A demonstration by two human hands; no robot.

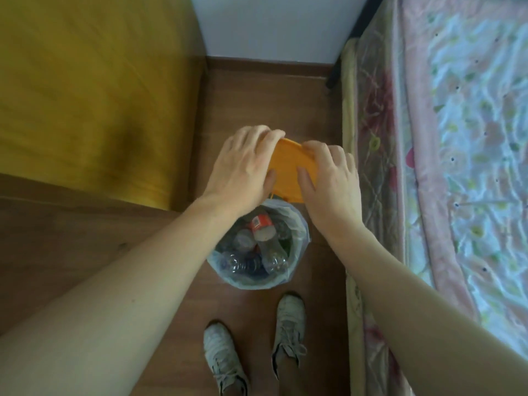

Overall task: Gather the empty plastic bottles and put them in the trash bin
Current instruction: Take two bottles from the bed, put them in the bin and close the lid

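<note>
While both bare arms reach fwd over the floor, the head cam looks straight down. The left hand (243, 164) and right hand (328, 178) both grip an orange lid (287, 170), fingers curled over its far edge, thumbs on the near face; lid is tilted, held just above the far rim of the trash bin (300, 224). Bin stands on the wood floor (257, 90), lined w/ a pale plastic bag (225, 274) folded over the rim. Inside lie several clear plastic bottles (273, 252), crumpled, one w/ a red label (258, 221). Two grey sneakers (288, 330) stand just near side of the bin. At left, a yellow-covered bed (85, 95); at right, a bed w/ floral quilt (471, 138). White wall (271, 24) at top.
</note>
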